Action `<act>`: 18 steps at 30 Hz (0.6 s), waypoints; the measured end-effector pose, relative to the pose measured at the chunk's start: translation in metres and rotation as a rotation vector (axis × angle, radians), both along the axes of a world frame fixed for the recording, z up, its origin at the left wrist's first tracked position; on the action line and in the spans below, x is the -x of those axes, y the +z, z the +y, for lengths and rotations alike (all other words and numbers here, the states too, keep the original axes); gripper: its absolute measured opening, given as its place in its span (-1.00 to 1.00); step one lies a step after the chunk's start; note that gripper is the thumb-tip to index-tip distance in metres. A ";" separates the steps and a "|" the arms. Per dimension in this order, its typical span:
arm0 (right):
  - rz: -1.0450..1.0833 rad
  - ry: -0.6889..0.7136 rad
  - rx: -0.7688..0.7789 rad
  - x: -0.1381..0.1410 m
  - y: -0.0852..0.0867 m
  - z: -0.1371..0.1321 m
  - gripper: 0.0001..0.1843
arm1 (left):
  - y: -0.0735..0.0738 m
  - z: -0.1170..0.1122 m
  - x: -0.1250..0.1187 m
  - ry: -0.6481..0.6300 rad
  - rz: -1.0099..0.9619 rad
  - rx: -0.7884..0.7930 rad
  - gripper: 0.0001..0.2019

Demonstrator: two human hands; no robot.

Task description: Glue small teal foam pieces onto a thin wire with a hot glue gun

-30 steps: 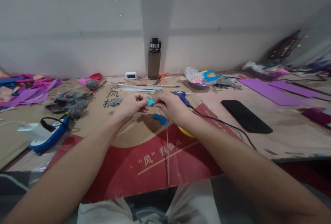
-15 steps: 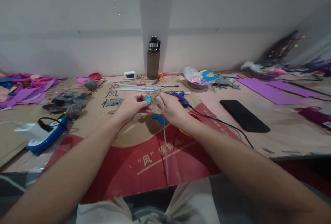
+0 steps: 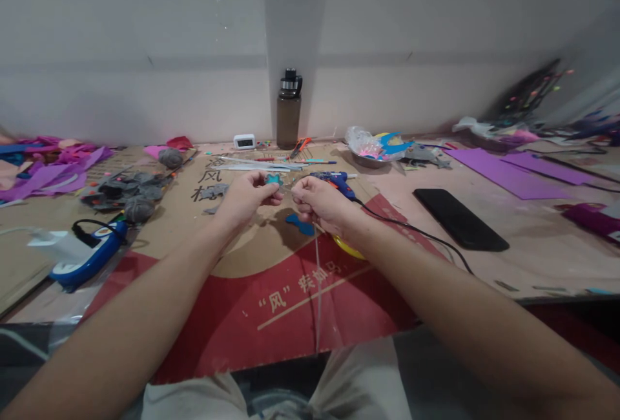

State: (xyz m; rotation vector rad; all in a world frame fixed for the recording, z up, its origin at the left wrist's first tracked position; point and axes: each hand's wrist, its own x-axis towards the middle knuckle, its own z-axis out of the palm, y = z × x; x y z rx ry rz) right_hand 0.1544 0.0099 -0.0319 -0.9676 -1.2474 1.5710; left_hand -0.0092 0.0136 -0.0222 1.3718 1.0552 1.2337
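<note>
My left hand (image 3: 249, 199) pinches a small teal star-shaped piece (image 3: 274, 179) between thumb and fingers, above the cardboard. Close to its right, my right hand (image 3: 320, 200) has its fingertips closed together. From beneath that hand a pale thin string (image 3: 318, 278) runs down to the cardboard's front edge; whether the fingers grip it is hidden. Below the hands lies a blue cut-out piece (image 3: 300, 224). A blue glue gun (image 3: 341, 182) rests just behind my right hand, partly covered by it. Under my right wrist shows part of a yellow ring-like object (image 3: 349, 249).
A red-and-brown cardboard sheet (image 3: 217, 323) covers the table's middle. Behind stand a dark bottle (image 3: 289, 116) and a bowl (image 3: 371, 160) of scraps. A black phone (image 3: 460, 220) lies right; a blue power strip (image 3: 90, 265) and grey pieces (image 3: 130, 189) lie left.
My right hand has shifted slightly, and the string under it has swung a little right. The teal piece has tilted so its star outline shows more, still in my left hand.
</note>
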 end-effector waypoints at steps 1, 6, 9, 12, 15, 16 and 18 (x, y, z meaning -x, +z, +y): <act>-0.010 0.006 0.015 0.000 0.001 -0.001 -0.79 | 0.000 0.001 0.001 0.015 -0.001 -0.013 -0.77; -0.255 -0.141 -0.312 -0.005 -0.001 0.001 -0.81 | 0.000 0.002 0.003 0.035 -0.014 -0.015 -0.78; -0.381 -0.247 -0.575 -0.008 -0.004 0.005 -0.90 | 0.001 0.000 0.002 0.022 -0.028 0.024 -0.76; -0.458 -0.317 -0.705 -0.010 -0.004 0.006 -0.87 | 0.001 -0.001 0.001 -0.004 -0.036 0.043 -0.73; -0.551 -0.331 -0.809 -0.011 -0.002 0.004 -0.82 | 0.001 -0.001 0.001 -0.048 -0.033 0.056 -0.73; -0.589 -0.329 -0.834 -0.010 -0.002 0.003 -0.79 | 0.001 -0.002 0.001 -0.058 -0.034 0.062 -0.74; -0.658 -0.323 -0.858 -0.009 -0.001 0.001 -0.72 | 0.001 -0.002 0.000 -0.070 -0.045 0.071 -0.74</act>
